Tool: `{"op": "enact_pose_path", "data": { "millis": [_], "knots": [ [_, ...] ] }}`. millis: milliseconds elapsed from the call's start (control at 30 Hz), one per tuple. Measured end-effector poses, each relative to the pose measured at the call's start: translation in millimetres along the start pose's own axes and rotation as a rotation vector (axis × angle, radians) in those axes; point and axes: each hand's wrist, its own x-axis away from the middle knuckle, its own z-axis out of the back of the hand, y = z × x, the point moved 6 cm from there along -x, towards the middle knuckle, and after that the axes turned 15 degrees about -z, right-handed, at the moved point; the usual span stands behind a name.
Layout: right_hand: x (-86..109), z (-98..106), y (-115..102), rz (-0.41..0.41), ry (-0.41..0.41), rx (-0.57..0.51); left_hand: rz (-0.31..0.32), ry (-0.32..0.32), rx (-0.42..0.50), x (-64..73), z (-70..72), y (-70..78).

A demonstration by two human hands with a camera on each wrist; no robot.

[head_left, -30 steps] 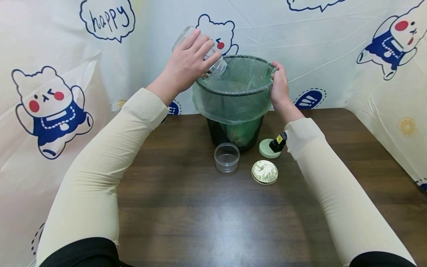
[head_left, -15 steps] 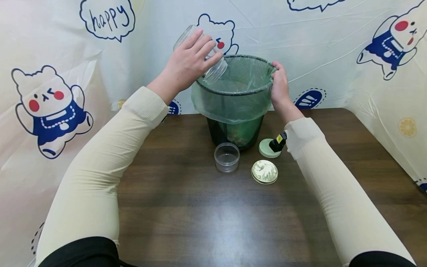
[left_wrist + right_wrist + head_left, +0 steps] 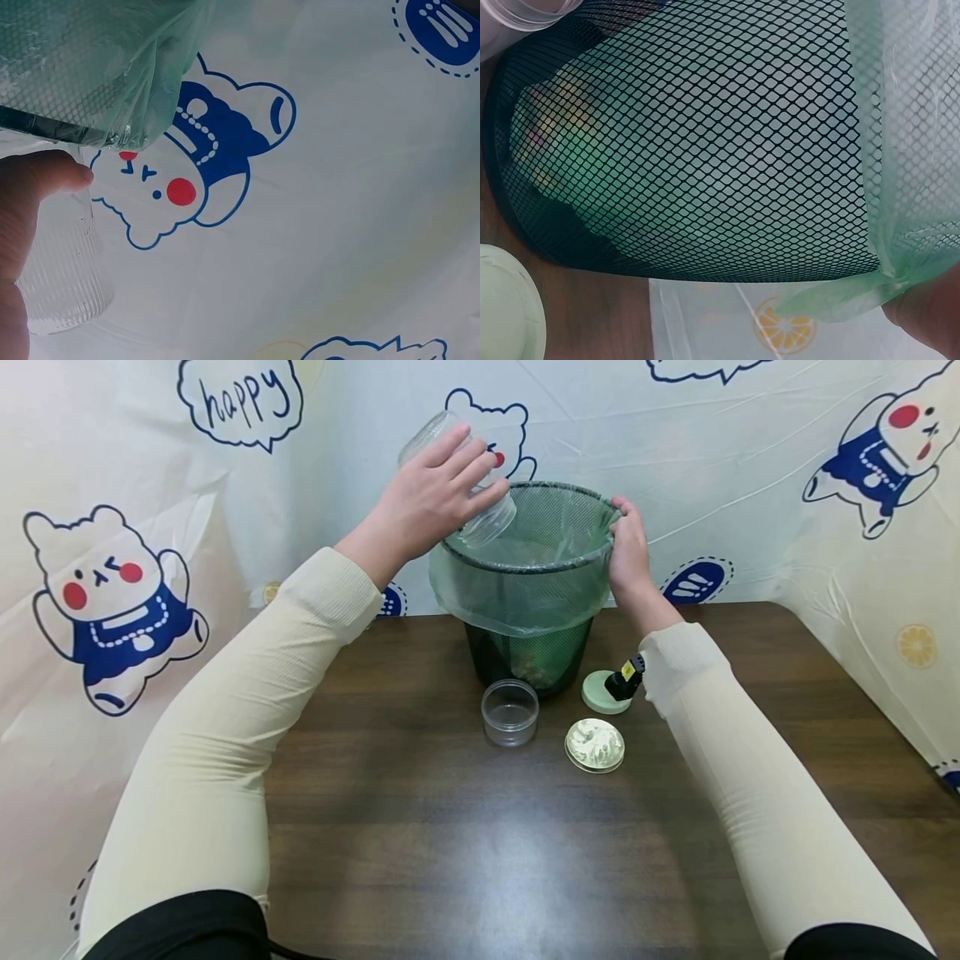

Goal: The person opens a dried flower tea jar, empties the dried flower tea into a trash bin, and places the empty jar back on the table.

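Observation:
My left hand [image 3: 431, 497] holds a clear ribbed jar [image 3: 71, 274] tipped mouth-down over the left rim of a mesh waste bin [image 3: 525, 568]. The jar's mouth end lies just inside the rim, and the hand covers its middle. A green plastic liner [image 3: 517, 602] is folded over the rim. On the bin's far right side, my right hand [image 3: 632, 556] grips the rim and the liner, thumb outside. Blurred coloured contents show through the mesh low in the bin in the right wrist view.
A clear round tub [image 3: 510, 714] stands in front of the bin on the wooden table [image 3: 465, 860]. To its right lie a pale green lid [image 3: 596, 696], partly behind the right wrist camera [image 3: 626, 681], and a shiny crinkled disc [image 3: 595, 745]. A printed sheet [image 3: 750, 468] hangs behind.
My left hand and the jar have shifted slightly right and up, with the jar's base raised. Brown bits seen near the jar's mouth no longer show. My right hand stays put.

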Motion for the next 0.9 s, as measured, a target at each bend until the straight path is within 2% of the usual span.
{"op": "enact_pose_path", "data": {
  "millis": [200, 467, 900],
  "knots": [
    [-0.1, 0, 0, 0.007, -0.001, -0.015, -0.033, -0.005, -0.019, -2.6, 0.7, 1.1],
    [1.2, 1, 0, 0.005, 0.001, 0.017, -0.097, -0.06, -0.029, -9.6, -1.0, 1.3],
    [0.4, 1, 0, 0.003, -0.001, 0.011, -0.208, -0.026, -0.117, -13.3, -2.9, 5.0]
  ]
}}
